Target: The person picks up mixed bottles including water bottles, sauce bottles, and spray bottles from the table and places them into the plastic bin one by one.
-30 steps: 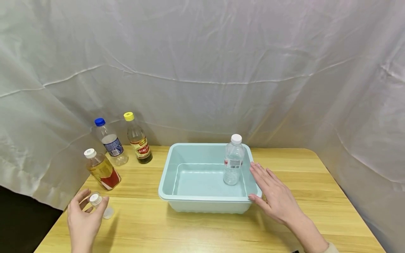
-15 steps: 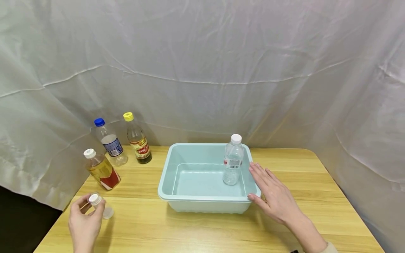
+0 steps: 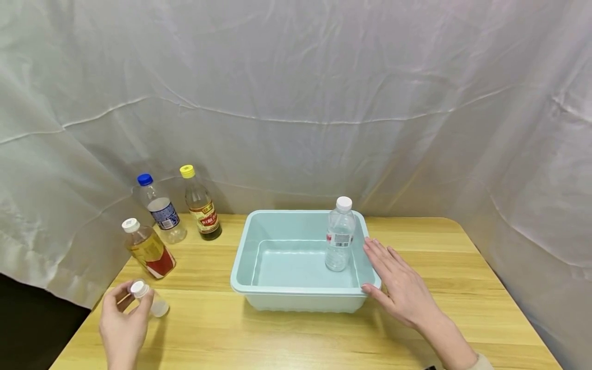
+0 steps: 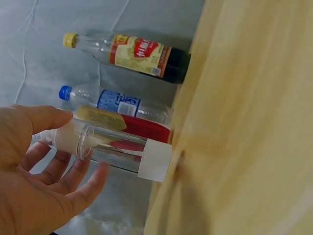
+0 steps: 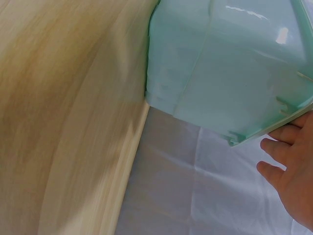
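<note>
At the table's front left, my left hand [image 3: 124,321] pinches a small clear bottle [image 4: 115,151] by its upper part, thumb on one side and fingers on the other. The bottle has a white cap [image 3: 139,288] and a frosted white base band, and it tilts a little. My right hand [image 3: 404,288] lies with straight fingers against the right rim of a pale blue plastic tub [image 3: 305,291]; the right wrist view shows the fingertips at that rim. Inside the tub, near its right wall, stands a clear water bottle [image 3: 339,241] with a white cap.
Behind my left hand stand an amber bottle [image 3: 152,252] with a red and yellow label, a clear bottle [image 3: 164,213] with a blue cap, and a glass bottle [image 3: 204,210] with a yellow cap. A grey cloth [image 3: 296,103] hangs behind the wooden table [image 3: 222,339].
My left fingers have closed in around the small bottle, whose base has shifted slightly right. The right hand stays at the tub's rim.
</note>
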A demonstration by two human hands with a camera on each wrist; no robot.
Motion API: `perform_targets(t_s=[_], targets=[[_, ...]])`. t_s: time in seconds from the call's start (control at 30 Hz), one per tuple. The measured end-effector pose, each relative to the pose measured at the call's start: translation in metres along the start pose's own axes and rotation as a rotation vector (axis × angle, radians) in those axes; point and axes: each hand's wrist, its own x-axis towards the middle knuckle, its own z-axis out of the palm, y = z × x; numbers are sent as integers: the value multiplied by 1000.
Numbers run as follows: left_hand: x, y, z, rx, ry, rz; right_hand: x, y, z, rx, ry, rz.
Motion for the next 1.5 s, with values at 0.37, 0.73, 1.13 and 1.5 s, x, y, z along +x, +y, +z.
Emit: perform_targets(t_s=[0.37, 0.73, 1.13, 1.5], targets=[[-3, 29, 8, -100, 14, 34, -1, 0, 1, -3, 20, -10], [-5, 60, 22, -231, 9, 146, 0, 0, 0, 1, 7, -4], [-9, 95, 39, -260, -66, 307, 0, -1, 0, 8, 0, -3], [-15, 124, 57, -320, -180, 450, 0, -2, -1, 1, -3, 0]])
